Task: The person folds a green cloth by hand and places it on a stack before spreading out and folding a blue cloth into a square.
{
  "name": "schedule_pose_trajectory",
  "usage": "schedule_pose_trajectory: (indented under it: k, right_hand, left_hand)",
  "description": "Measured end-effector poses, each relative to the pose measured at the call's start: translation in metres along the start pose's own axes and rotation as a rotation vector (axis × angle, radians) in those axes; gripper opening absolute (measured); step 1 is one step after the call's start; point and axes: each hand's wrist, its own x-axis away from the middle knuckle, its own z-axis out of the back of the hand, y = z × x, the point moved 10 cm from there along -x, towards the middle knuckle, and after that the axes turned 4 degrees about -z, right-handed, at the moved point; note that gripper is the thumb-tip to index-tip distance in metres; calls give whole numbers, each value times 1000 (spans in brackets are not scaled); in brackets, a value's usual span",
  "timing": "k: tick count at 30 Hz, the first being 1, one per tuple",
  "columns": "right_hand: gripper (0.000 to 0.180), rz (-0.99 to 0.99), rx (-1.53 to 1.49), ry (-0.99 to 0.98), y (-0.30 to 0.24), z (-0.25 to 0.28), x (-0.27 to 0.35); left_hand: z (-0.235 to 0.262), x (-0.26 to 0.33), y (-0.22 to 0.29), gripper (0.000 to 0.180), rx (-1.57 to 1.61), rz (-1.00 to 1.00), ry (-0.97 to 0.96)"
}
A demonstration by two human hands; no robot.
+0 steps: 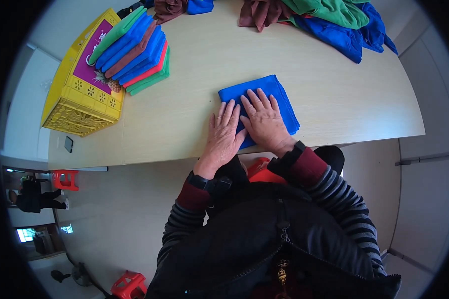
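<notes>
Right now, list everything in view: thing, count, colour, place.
folded cloth: 1, blue, table near edge, under both hands
cloth stack: 1, blue, green, brown, red layers, on the crate
crate: 1, yellow, table's far left
loose cloth pile: 1, blue, green, brown, table's far edge
table: 1, light wood
dark flat device: 1, table's left corner
stools: 2, red, floor at left
other person: 1, dark clothes, far left
left hand: flat, half on the cloth
right hand: flat on the cloth
</notes>
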Motion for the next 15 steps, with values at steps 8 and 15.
schedule_pose_trajectory:
  k: [8,15]
  right_hand:
    - [58,26,33,49,0,1,6]
    - [57,-5,50,53,25,9,15]
  left_hand:
    - [4,2,0,74,27,31,-90]
    - [6,2,1,72,15,19,-76]
